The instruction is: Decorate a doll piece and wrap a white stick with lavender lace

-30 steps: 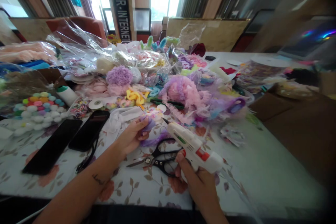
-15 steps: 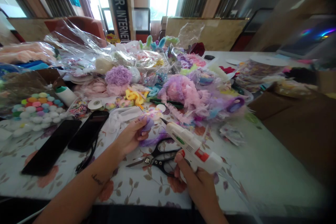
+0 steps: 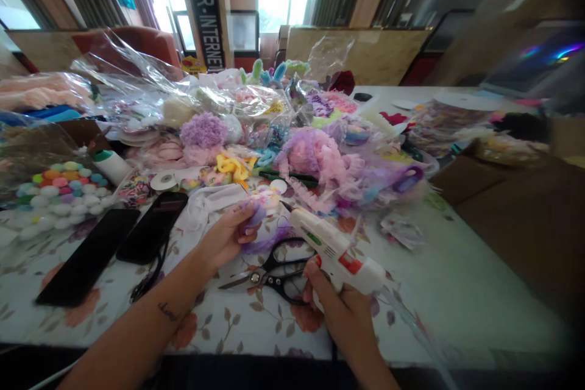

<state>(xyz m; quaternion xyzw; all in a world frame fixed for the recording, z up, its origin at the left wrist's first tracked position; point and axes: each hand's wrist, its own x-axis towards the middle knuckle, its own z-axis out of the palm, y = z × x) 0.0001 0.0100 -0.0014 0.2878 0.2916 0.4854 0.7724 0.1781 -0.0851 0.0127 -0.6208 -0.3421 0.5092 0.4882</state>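
Plainly, the right hand (image 3: pixel 336 301) gripped a white glue gun (image 3: pixel 326 241), its long axis slanting forward and leftward; left of its dark nozzle (image 3: pixel 286 206), the left hand (image 3: pixel 233 226) pinched purple fabric (image 3: pixel 256 214) nearby.

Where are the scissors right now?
In the head view, the scissors lie just below centre on the cloth, left of the right hand holding the glue gun.
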